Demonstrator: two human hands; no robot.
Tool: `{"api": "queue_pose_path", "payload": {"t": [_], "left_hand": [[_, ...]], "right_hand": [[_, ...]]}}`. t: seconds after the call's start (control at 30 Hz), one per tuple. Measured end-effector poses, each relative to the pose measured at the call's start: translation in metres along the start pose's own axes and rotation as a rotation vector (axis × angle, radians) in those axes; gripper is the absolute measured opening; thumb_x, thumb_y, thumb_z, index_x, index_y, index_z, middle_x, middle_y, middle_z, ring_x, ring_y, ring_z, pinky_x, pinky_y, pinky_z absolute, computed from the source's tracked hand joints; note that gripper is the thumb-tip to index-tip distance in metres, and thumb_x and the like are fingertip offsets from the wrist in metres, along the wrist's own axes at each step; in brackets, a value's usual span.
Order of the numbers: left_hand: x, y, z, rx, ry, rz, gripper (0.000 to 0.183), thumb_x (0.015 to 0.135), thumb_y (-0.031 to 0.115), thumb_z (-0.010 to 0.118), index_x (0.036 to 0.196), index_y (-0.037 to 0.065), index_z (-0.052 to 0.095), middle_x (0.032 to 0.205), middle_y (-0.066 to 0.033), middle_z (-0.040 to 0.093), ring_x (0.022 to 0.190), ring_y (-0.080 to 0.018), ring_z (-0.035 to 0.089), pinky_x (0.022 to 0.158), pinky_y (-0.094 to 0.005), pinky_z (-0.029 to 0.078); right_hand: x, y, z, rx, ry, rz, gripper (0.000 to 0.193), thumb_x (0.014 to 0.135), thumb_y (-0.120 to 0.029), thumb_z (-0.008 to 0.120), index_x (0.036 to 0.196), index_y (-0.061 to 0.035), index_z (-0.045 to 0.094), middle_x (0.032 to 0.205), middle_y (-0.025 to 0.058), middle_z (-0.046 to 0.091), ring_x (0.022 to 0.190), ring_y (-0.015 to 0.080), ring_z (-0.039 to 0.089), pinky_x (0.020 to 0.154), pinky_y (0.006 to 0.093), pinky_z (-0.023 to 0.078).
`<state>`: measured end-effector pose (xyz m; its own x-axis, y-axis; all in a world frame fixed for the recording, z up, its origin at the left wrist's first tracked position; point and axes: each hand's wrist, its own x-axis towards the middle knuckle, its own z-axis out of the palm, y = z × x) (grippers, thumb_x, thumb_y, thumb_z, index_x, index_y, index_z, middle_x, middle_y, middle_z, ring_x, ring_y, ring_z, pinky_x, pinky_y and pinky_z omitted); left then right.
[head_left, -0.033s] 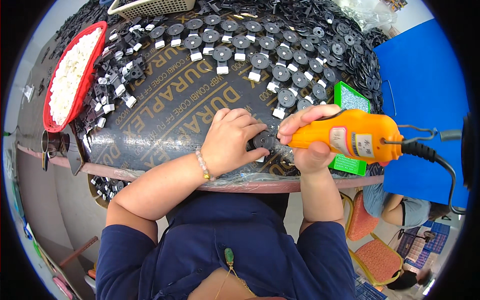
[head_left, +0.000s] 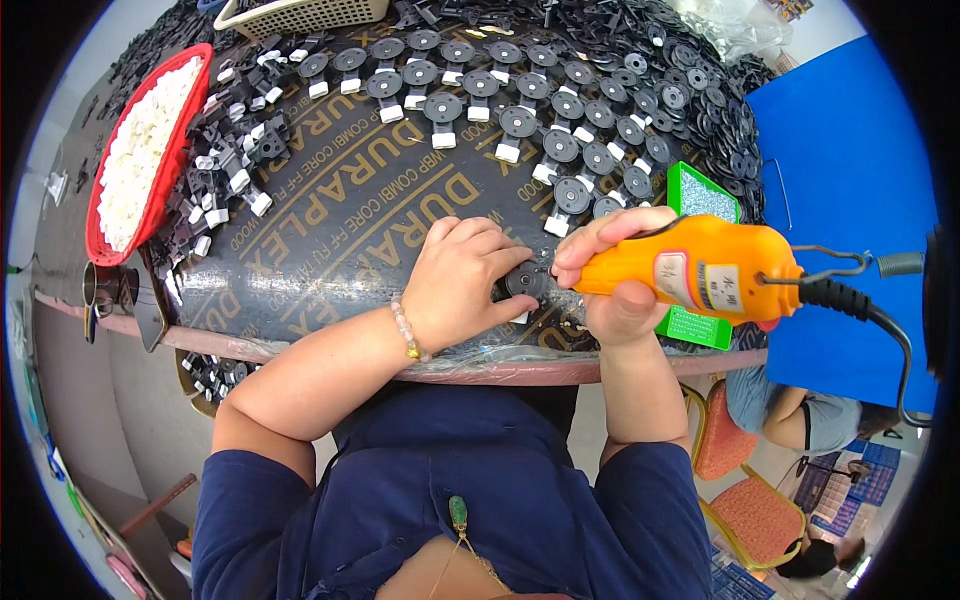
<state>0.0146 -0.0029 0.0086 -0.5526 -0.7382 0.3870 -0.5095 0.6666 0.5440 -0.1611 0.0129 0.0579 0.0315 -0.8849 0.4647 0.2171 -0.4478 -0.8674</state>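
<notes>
My right hand is wrapped round an orange electric screwdriver, its cord trailing off to the right. The driver's tip end points left, over a black round plastic part on the table. That part is pinched at its left side by the thumb and fingers of my left hand, and a bit of white shows at its near edge. Whether the tip touches the part is hidden by my right fingers. Close to the right hand lies a green tray of small silvery pieces, partly covered by the driver.
Rows of black discs with white ends arc across the far table. Further left are a red basket of white pieces and loose black-and-white parts. Heaped black parts lie far right, beside a blue panel.
The orange screwdriver's rear end has shifted very slightly left and up, with the right hand. My left hand and the black part look unmoved.
</notes>
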Motion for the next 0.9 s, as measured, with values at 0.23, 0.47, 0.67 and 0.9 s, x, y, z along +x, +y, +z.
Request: {"api": "queue_pose_path", "payload": {"t": [0.23, 0.47, 0.67, 0.9], "left_hand": [[0.002, 0.001, 0.001, 0.004, -0.018, 0.02, 0.043, 0.068, 0.036, 0.081, 0.101, 0.011, 0.072, 0.095, -0.0021, 0.065, 0.105, -0.0211, 0.057, 0.091, -0.0381, 0.038], [-0.002, 0.002, -0.001, 0.06, -0.021, 0.047, 0.051, 0.07, 0.035, 0.082, 0.112, 0.009, 0.068, 0.104, -0.0069, 0.067, 0.114, -0.0269, 0.056, 0.095, -0.0417, 0.038], [0.003, 0.009, 0.004, 0.077, -0.022, 0.033, 0.053, 0.073, 0.039, 0.08, 0.115, 0.01, 0.065, 0.102, -0.0053, 0.067, 0.116, -0.0272, 0.054, 0.098, -0.0447, 0.037], [0.004, 0.006, 0.002, 0.08, -0.041, 0.046, 0.052, 0.071, 0.039, 0.081, 0.112, 0.011, 0.066, 0.109, -0.0052, 0.064, 0.12, -0.0289, 0.051, 0.099, -0.0454, 0.037]], "right_hand": [[-0.002, -0.002, -0.004, -0.004, 0.052, 0.001, 0.069, 0.08, -0.062, 0.069, 0.11, -0.0044, 0.047, 0.074, 0.0125, 0.062, 0.055, 0.0186, 0.058, 0.054, 0.0329, 0.052], [-0.006, -0.046, -0.096, -0.364, 0.323, -0.291, 0.061, 0.093, -0.055, 0.057, 0.118, 0.0001, 0.046, 0.074, 0.0112, 0.061, 0.054, 0.0166, 0.056, 0.052, 0.0288, 0.049], [-0.026, -0.056, -0.181, -0.627, 0.661, -0.231, 0.04, 0.098, -0.034, 0.056, 0.111, 0.0032, 0.048, 0.074, 0.0114, 0.062, 0.055, 0.0152, 0.055, 0.053, 0.0258, 0.048], [-0.033, -0.044, -0.188, -0.579, 0.646, -0.274, 0.051, 0.096, -0.043, 0.058, 0.112, 0.0041, 0.048, 0.072, 0.0104, 0.062, 0.056, 0.0145, 0.056, 0.055, 0.0252, 0.049]]}}
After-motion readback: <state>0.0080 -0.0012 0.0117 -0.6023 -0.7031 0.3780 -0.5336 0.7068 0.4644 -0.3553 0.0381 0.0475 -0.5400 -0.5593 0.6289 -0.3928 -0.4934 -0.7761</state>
